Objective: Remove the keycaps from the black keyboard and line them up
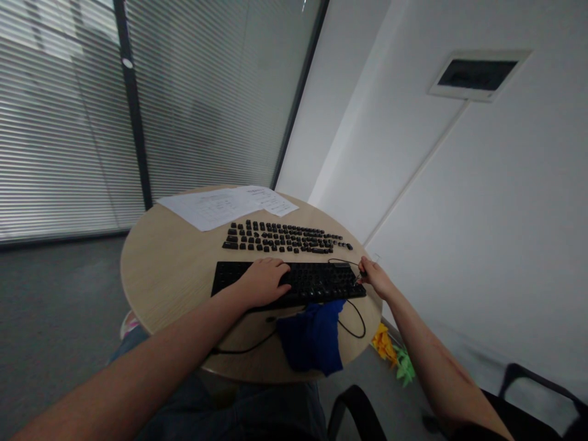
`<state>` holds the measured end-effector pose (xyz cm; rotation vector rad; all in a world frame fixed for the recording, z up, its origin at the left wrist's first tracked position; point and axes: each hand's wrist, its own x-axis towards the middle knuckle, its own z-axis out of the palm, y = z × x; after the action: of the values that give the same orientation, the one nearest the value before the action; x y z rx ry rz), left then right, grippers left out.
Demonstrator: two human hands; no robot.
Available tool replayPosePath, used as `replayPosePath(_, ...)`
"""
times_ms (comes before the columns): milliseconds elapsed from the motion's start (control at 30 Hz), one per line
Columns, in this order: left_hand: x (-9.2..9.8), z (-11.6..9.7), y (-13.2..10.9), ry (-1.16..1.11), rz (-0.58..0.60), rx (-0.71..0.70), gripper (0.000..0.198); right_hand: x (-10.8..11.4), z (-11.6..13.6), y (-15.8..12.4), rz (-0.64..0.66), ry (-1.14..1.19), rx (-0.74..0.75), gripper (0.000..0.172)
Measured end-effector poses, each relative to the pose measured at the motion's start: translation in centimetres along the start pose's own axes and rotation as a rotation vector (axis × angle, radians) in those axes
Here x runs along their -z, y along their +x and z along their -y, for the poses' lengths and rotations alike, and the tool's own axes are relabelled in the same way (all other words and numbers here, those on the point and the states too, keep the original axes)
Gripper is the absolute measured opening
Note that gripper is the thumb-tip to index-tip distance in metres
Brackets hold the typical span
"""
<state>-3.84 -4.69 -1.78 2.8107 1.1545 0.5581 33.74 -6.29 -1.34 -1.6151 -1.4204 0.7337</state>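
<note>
A black keyboard (316, 278) lies on the round wooden table, its right part stripped of many keycaps. My left hand (264, 280) rests flat on its left-middle part, fingers stretched and thumb apart. At the keyboard's right end, my right hand (374, 277) is closed in a pinch around a small tool with thin wire ends, which looks like a keycap puller (359, 279). The wire ends are over the rightmost keys; whether they touch one is too small to tell. Behind the keyboard, loose black keycaps (285, 237) are laid out in rows.
A crumpled blue cloth (312, 337) lies in front of the keyboard, near the table's edge (220, 366). A black cable (356, 334) loops beside it. Printed papers (220, 205) lie at the back. The white wall (459, 214) stands close on the right.
</note>
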Motion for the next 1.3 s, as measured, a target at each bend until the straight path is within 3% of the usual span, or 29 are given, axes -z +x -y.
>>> replayPosePath(267,-0.2,0.0,0.0,-0.002,-0.010,0.008,0.040,-0.5,-0.3,0.0,-0.023,-0.049,0.001,0.060)
replayPosePath(600,0.0,0.0,0.0,0.003,0.000,-0.002,0.040,-0.4,-1.8,-0.3,-0.158,0.132,-0.040,0.058)
replayPosePath(1300,0.3,0.0,0.1,0.002,0.015,-0.007,0.038,-0.6,-2.2,-0.2,-0.235,0.343,-0.086,0.055)
